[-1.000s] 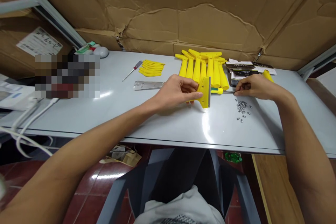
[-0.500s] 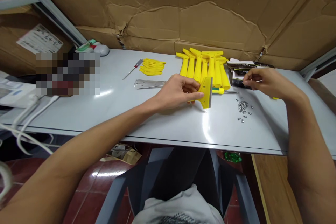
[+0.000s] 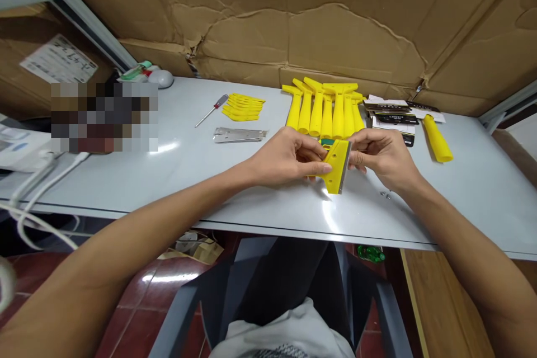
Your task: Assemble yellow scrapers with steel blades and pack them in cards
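My left hand (image 3: pixel 289 159) is closed on a yellow plastic scraper head (image 3: pixel 335 165), with a metal blade (image 3: pixel 347 168) along its right side. My right hand (image 3: pixel 381 156) is closed too, its thumb and fingertips at the blade's upper edge; part of its grip is hidden. Behind the hands lie several yellow scraper handles (image 3: pixel 316 106) side by side, and a green-and-yellow tool (image 3: pixel 328 143) shows partly between them and the scraper head. A few small screws (image 3: pixel 386 194) show below my right hand, which covers others.
At left are a stack of yellow plates (image 3: pixel 244 107), a screwdriver (image 3: pixel 212 110) and a packet of metal blades (image 3: pixel 239 135). Black-and-white boxes (image 3: pixel 392 120) and a single yellow handle (image 3: pixel 438 139) lie at right. White cables (image 3: pixel 50 196) hang over the left edge. Cardboard (image 3: pixel 247 39) stands behind.
My right hand has come from beside the boxes, leftward and down, to the blade's edge. The scraper head has shifted slightly right and down. The single handle at right is now uncovered.
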Available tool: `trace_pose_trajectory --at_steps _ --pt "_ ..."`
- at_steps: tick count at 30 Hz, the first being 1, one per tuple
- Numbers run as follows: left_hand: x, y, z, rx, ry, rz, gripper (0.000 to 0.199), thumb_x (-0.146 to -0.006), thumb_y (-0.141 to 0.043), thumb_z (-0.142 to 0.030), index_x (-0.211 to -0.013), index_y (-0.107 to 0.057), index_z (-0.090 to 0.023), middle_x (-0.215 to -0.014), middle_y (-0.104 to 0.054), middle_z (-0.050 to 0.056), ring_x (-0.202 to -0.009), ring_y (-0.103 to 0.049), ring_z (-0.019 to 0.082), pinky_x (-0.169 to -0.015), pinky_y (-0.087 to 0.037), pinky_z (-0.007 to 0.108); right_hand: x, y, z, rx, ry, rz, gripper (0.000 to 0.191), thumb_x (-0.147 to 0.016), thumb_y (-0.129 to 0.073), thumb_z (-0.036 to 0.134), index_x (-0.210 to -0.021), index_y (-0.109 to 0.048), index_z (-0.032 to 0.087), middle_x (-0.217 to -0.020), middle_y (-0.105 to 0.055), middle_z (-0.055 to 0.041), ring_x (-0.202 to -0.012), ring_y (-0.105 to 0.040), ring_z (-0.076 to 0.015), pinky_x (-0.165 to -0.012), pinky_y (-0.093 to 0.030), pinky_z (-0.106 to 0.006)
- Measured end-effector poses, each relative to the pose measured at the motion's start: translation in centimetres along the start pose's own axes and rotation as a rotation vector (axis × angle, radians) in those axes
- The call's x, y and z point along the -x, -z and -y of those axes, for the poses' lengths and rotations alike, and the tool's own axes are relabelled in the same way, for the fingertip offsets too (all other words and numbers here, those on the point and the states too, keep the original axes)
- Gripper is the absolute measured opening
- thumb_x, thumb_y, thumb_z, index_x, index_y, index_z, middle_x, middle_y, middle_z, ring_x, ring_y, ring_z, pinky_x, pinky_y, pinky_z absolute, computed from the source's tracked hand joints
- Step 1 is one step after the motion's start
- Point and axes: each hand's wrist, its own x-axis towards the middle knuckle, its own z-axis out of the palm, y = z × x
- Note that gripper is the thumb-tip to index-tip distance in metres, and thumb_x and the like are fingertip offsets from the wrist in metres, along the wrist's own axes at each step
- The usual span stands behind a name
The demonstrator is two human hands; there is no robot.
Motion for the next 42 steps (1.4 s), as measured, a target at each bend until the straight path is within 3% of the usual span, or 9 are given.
trace_pose_trajectory --at_steps 11,20,24,29,42 --pt "0.35 -0.18 -0.23 -0.077 -0.056 0.013 0.021 -0.082 -0.082 -0.031 -0.098 -0.088 -0.018 -0.092 -0.085 0.006 -0.079 -0.078 0.019 -0.076 -0.065 0.028 0.52 -0.93 0.15 0.099 0.021 -0.04 0.021 -0.072 -0.098 0.028 -0.089 -0.087 0.026 -0.07 -0.075 -0.0003 -0.052 -0.062 -0.0118 -0.041 -0.048 -0.025" --pt "0.4 -0.16 -0.44 -0.093 -0.076 0.021 0.021 -0.084 -0.08 -0.034 -0.096 -0.088 -0.019 -0.091 -0.085 0.005 -0.077 -0.077 0.018 -0.074 -0.064 0.027 0.66 -0.32 0.13 0.064 0.053 -0.004 0.024 -0.071 -0.099 0.037 -0.09 -0.086 0.027 -0.071 -0.075 -0.0003 -0.052 -0.063 -0.0126 -0.041 -0.047 -0.026" --pt "0.42 -0.2 -0.35 -0.074 -0.084 0.015 0.022 -0.084 -0.08 -0.032 -0.099 -0.088 -0.018 -0.093 -0.085 0.006 -0.079 -0.078 0.019 -0.076 -0.065 0.028 0.76 -0.39 0.34 0.077 0.014 -0.008 0.026 -0.073 -0.099 0.039 -0.091 -0.084 0.027 -0.067 -0.074 0.0001 -0.052 -0.066 -0.0155 -0.04 -0.047 -0.028" --pt "0.33 -0.29 -0.25 -0.042 -0.068 0.002 0.022 -0.082 -0.082 -0.028 -0.099 -0.087 -0.015 -0.097 -0.085 0.008 -0.084 -0.08 0.02 -0.082 -0.067 0.03 0.72 -0.52 0.39 0.012 -0.009 -0.015 0.028 -0.071 -0.1 0.035 -0.091 -0.082 0.027 -0.068 -0.073 0.0024 -0.044 -0.058 -0.0106 -0.037 -0.041 -0.026" --pt "-0.06 -0.38 0.47 -0.079 -0.122 -0.035 0.022 -0.081 -0.083 -0.027 -0.098 -0.087 -0.014 -0.094 -0.085 0.008 -0.083 -0.081 0.02 -0.078 -0.068 0.026 0.59 -1.02 0.57 -0.114 -0.187 -0.041 0.036 -0.062 -0.104 0.034 -0.085 -0.078 0.022 -0.067 -0.073 0.0028 -0.04 -0.055 -0.0076 -0.034 -0.034 -0.021"
